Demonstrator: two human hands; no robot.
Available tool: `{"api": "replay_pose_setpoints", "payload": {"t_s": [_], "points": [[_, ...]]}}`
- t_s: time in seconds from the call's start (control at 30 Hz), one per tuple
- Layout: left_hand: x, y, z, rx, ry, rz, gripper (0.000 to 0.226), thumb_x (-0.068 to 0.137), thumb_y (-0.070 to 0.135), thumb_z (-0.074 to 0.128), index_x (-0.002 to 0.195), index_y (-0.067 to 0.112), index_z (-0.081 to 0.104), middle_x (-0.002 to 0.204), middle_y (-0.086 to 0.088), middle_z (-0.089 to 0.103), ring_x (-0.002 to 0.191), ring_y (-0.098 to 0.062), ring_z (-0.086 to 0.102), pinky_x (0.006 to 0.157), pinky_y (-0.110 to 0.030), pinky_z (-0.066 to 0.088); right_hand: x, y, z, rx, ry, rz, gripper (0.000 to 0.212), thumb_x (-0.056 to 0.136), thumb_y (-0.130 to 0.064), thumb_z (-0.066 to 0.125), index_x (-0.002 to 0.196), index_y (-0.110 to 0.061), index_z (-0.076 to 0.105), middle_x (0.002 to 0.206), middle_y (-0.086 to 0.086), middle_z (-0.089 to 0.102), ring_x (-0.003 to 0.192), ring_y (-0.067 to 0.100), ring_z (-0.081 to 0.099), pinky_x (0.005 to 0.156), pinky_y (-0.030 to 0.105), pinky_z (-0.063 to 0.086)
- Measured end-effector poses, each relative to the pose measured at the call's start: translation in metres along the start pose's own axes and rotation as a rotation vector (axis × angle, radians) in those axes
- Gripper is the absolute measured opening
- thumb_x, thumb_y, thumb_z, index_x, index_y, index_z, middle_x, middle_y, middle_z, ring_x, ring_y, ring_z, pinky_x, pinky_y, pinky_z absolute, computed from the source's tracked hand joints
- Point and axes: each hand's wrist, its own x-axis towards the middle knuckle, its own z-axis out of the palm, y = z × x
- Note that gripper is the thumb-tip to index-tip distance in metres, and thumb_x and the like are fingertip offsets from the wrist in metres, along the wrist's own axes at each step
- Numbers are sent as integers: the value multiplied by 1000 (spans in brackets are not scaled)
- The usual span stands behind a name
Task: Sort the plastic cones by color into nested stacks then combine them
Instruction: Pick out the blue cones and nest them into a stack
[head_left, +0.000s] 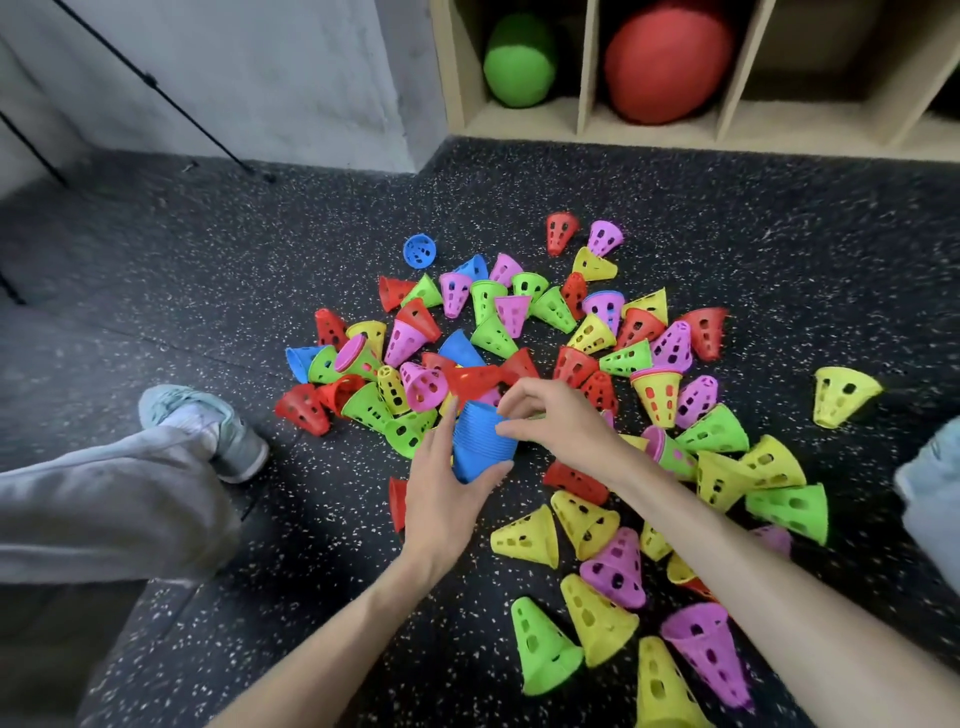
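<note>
Gripping blue cone stack (482, 441), left hand (441, 493); right hand (550, 415) seemingly pinching its rim.

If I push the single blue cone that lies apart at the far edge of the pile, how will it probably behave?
The blue cone lies on its side, so it would probably roll in a curve. Thin, perforated plastic suggests it is light and slightly flexible. The rubber floor looks grippy, so it likely stops soon.
</note>
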Motion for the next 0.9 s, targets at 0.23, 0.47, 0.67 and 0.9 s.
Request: {"api": "replay_pose_setpoints", "payload": {"t_s": [0.23,0.47,0.67,0.9], "points": [[24,23,-14,87,-101,131,82,79,50,85,146,47,37,133,38,47,115,-2,57,90,-22,51,0,0,1,-4,-53,15,28,82,-25,82,105,-20,67,100,3,72,93,25,68,86,51,54],[50,30,-21,198,-200,206,75,81,49,83,142,46,40,128,34,52,112,6,54,91,-20,46,11,6,0,40,-8,27,32,80,-27,82,104,-20,63,96,5,68,83,25,64,73,44,50],[80,23,-24,304,-337,278,67,90,50,72,147,31,41,137,17,56,118,1,57,93,-21,47,11,19,-1,118,127,29,28,86,-29,78,105,-17,61,88,2,68,71,20,66,58,30,47],[155,-1,-18,531,-205,220,41,108,43,42,131,17,62,126,-5,65,116,-25,54,100,-47,47,6,44,-13,185,239,117,24,87,-27,74,103,-17,59,86,-4,62,74,13,58,66,34,41]]}}
